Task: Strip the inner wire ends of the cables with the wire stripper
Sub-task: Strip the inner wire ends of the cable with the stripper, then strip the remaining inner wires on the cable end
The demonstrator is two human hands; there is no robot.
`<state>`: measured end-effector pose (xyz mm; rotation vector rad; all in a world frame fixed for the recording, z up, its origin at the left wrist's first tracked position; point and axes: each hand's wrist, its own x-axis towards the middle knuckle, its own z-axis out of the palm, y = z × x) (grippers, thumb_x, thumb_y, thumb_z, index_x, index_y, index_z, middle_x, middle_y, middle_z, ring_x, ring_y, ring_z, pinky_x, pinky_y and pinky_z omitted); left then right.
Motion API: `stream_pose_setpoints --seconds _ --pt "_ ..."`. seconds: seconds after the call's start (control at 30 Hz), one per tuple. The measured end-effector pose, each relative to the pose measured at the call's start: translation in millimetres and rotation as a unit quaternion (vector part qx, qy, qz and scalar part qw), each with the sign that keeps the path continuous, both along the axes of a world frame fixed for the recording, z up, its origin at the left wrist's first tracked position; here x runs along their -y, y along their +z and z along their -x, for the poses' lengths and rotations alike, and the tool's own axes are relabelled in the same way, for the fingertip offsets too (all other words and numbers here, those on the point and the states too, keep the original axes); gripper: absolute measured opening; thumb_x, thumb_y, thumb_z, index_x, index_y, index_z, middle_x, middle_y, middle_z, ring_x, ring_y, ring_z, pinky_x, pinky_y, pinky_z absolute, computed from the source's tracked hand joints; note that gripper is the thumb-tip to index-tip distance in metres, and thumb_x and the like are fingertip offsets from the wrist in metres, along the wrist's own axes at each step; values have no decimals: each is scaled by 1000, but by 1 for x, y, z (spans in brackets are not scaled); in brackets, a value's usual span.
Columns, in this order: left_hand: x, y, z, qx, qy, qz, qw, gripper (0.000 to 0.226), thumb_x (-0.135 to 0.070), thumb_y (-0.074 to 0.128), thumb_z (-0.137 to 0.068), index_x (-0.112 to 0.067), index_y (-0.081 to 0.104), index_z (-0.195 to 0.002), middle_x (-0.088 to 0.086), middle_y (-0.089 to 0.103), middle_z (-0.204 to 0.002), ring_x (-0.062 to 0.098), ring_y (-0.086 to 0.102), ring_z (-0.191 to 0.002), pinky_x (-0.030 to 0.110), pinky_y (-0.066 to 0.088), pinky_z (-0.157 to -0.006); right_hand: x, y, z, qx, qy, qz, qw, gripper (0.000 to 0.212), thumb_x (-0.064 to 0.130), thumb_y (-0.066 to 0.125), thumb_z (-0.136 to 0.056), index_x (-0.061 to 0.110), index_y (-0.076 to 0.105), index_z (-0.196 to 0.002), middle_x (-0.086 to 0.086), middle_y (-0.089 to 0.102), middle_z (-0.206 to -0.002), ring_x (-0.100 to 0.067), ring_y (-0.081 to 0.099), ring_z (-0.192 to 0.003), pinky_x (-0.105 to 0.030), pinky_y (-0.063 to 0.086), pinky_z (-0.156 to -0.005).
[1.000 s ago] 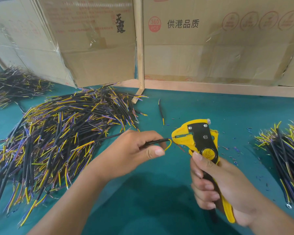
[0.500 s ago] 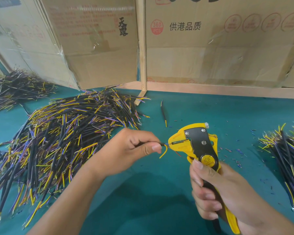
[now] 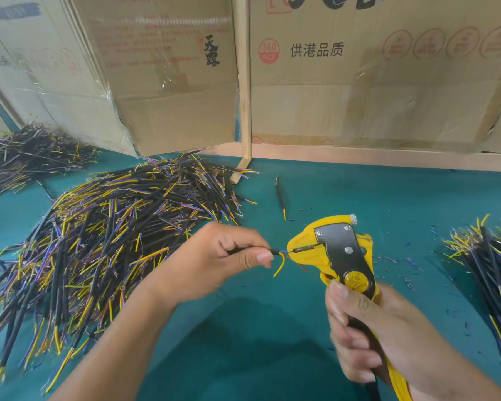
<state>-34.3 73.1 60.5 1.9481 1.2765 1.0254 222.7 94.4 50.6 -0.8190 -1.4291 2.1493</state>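
I see a wire stripper (image 3: 334,253) of glossy yellow plastic with a dark matt metal plate and shiny rivets — cables (image 3: 104,238) in smooth black sheathing, a matt teal table cover (image 3: 330,192), taped cardboard boxes (image 3: 373,82), a bare wooden post (image 3: 243,82).

Both forearms were bare up to the frame edge, no sleeves in view. Left hand (image 3: 229,256): no glove, no ring, no watch or band at the wrist; thumbnail short, plain, unpainted. Right hand (image 3: 379,337): also ungloved, no rings on the visible fingers, nails short and plain, index and lower fingertips visible, a little blurred. No tape, plasters or markings on either hand. Wrists were bare on both sides. Nothing else of the person showed: no torso, no clothing, only two arms coming in from the bottom edge.
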Motion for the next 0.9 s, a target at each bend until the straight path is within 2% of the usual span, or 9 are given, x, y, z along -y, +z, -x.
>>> stream_pose_setpoints --seconds 0.07,0.2,0.33,0.47,0.6,0.77,0.9 --pt "1 1 0 -7 2 -5 1000 23 -39 58 -95 -22 70 -85 -5 38 -59 7 28 -57 19 25 -53 0 0 0 2 -1 -2 1000 50 50 79 -68 10 48 -63 -8 30 -53 -16 27 -37 -25 33 -42" --pt "2 3 0 -24 -6 -16 1000 27 -39 52 -97 -24 68 -81 -18 37 -55 1 29 -53 11 24 -52 0 0 -1 9 6 -5 1000 50 50 77 -70 10 48 -64 -8 31 -53 -17 28 -38 -25 34 -43" --pt "1 2 2 -23 -7 -11 1000 27 -40 53 -96 -25 68 -80 -18 36 -54 2 27 -52 12 23 -50 0 -1 -1 8 9 -7 1000 53 53 80 -68 10 49 -65 -8 31 -53 -17 28 -39 -26 33 -44" --pt "2 3 5 2 -5 1 1000 15 -31 65 -93 -27 70 -80 -14 39 -58 4 28 -55 15 25 -51 0 0 -1 0 8 2 1000 56 54 83 -65 10 48 -64 -8 30 -53 -16 27 -39 -25 32 -44" --pt "3 4 8 5 7 -8 1000 16 -30 61 -92 -25 71 -81 -16 39 -56 3 28 -55 15 25 -52 -2 4 -4 -11 0 3 1000 47 46 77 -68 10 48 -62 -8 29 -52 -16 27 -38 -26 32 -42" --pt "2 3 3 -7 2 -27 1000 21 -27 58 -96 -25 68 -77 -18 42 -57 0 32 -55 9 27 -54 -1 0 -1 -31 -1 23 999 51 44 84 -66 8 47 -63 -9 28 -54 -16 28 -38 -26 34 -42" --pt "-1 2 16 -1 53 -48 997 30 -41 54 -97 -22 68 -79 2 42 -60 12 30 -57 21 25 -53 -12 -2 -6 -88 -36 36 995 38 35 77 -74 8 52 -68 -10 32 -58 -21 32 -43 -34 39 -45"
